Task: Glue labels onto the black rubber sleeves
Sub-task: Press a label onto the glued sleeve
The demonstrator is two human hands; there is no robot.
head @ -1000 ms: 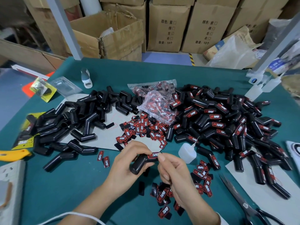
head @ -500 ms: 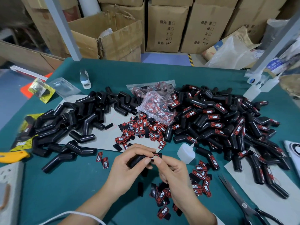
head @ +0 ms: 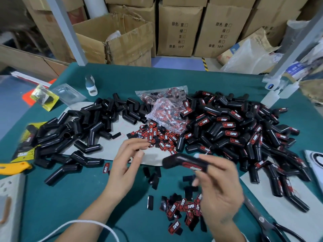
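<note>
Your right hand [head: 218,186] gripped a labelled sleeve [head: 186,162] above the surface [head: 70,198], just right of centre, its label [head: 196,168] blurred. Your left hand [head: 125,165] was released, fingers spread and loose, holding nothing, at 9 o'clock from that sleeve and apart from it. At 9 o'clock on the surface lay the bare sleeves [head: 83,130]; at 3 o'clock the labelled pile [head: 236,130] (each reading TAPER). Loose labels [head: 157,137] sat at 12 o'clock from your hands, by a bag [head: 167,109], with more [head: 181,208] at 6 o'clock. Scissors [head: 272,226] lay at 5 o'clock.
</note>
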